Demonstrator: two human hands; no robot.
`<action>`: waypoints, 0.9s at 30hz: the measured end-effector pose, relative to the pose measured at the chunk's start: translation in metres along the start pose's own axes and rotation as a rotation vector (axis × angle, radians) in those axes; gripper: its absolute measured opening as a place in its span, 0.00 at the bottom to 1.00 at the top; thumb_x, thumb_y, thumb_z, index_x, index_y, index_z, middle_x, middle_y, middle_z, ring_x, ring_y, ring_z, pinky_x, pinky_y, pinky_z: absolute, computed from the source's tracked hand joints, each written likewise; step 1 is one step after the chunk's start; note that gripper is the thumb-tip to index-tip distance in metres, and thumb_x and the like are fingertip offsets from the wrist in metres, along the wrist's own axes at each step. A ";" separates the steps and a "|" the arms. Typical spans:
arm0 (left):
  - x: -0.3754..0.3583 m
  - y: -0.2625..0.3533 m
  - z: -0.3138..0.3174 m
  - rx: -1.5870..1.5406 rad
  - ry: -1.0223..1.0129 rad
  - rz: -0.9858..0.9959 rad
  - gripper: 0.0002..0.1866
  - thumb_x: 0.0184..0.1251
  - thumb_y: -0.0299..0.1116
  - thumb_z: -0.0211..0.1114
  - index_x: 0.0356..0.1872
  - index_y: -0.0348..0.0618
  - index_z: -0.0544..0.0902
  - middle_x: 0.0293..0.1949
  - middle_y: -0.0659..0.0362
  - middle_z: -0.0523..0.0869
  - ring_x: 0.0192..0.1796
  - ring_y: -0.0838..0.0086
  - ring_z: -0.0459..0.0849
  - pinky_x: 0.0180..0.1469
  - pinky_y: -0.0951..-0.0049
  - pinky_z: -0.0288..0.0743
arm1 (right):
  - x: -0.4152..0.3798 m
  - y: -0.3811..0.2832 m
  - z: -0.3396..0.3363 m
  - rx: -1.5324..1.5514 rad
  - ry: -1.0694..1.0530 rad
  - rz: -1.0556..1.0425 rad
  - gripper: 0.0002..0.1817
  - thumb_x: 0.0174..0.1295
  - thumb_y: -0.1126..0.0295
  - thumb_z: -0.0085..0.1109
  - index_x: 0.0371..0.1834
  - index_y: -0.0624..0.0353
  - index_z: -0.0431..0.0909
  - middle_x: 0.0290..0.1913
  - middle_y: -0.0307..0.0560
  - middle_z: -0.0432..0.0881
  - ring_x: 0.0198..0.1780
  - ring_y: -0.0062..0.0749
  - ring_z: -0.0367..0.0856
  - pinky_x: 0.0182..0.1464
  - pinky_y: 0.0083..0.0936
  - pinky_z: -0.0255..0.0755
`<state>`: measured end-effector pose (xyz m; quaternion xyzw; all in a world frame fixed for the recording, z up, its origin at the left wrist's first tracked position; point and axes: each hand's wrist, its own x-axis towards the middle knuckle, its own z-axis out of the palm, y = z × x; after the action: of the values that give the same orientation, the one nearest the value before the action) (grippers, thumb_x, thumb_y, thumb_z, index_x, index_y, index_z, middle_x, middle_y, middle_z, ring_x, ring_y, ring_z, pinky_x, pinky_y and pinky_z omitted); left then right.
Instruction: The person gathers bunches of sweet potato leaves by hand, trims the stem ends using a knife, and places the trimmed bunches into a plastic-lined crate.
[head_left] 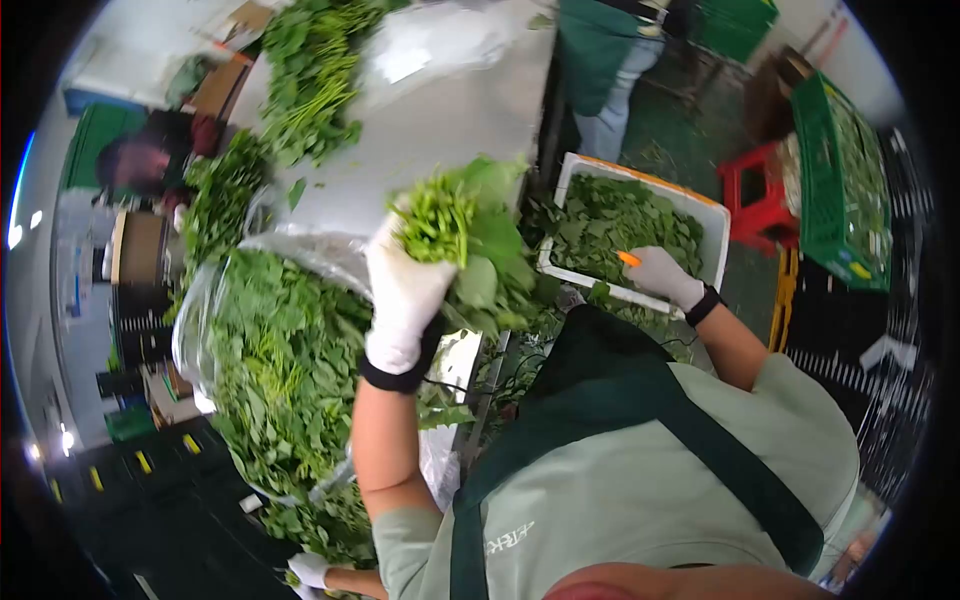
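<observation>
A bunch of leafy greens (440, 220) is gripped in my white-gloved left hand (405, 285), its cut stem ends facing up, above the edge of the metal table (400, 160). My right hand (668, 277), also gloved, is closed on a small orange object (628, 259), of which only one end shows. That hand is over the near right edge of a white foam box (715, 225), which holds loose dark green leaves (620, 220).
A large plastic bag of greens (280, 350) stands at left. More greens (315, 75) and clear plastic (440, 45) lie on the table. A person in a green apron (590, 55) stands beyond. A co-worker's gloved hand (310, 570) shows at bottom left. Red stool (755, 195) and green crate (840, 180) are right.
</observation>
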<state>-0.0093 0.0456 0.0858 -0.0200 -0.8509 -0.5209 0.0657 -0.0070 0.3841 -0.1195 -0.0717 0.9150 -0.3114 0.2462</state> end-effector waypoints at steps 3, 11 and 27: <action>0.024 0.021 -0.045 0.730 0.202 0.472 0.24 0.40 0.25 0.69 0.46 0.45 0.79 0.34 0.57 0.82 0.42 0.62 0.80 0.59 0.61 0.65 | 0.006 -0.015 0.005 0.021 -0.022 -0.056 0.14 0.53 0.62 0.55 0.30 0.65 0.79 0.26 0.62 0.80 0.29 0.54 0.79 0.34 0.41 0.71; 0.083 -0.078 -0.089 1.298 -0.001 0.502 0.13 0.54 0.26 0.56 0.41 0.51 0.80 0.41 0.59 0.81 0.55 0.65 0.77 0.70 0.42 0.49 | 0.069 -0.089 -0.002 -0.116 -0.137 -0.298 0.12 0.52 0.63 0.56 0.32 0.60 0.79 0.29 0.60 0.80 0.34 0.55 0.80 0.37 0.42 0.73; -0.125 -0.163 -0.312 1.468 0.485 -0.382 0.27 0.41 0.13 0.59 0.48 0.40 0.78 0.48 0.47 0.80 0.54 0.52 0.76 0.57 0.58 0.70 | 0.176 -0.201 0.010 -0.389 -0.604 -0.604 0.09 0.53 0.65 0.57 0.34 0.55 0.80 0.29 0.55 0.81 0.34 0.53 0.81 0.37 0.41 0.74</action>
<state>0.1257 -0.3021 0.0654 0.2888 -0.9273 0.1807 0.1551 -0.1591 0.1687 -0.0759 -0.4670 0.7821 -0.1569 0.3817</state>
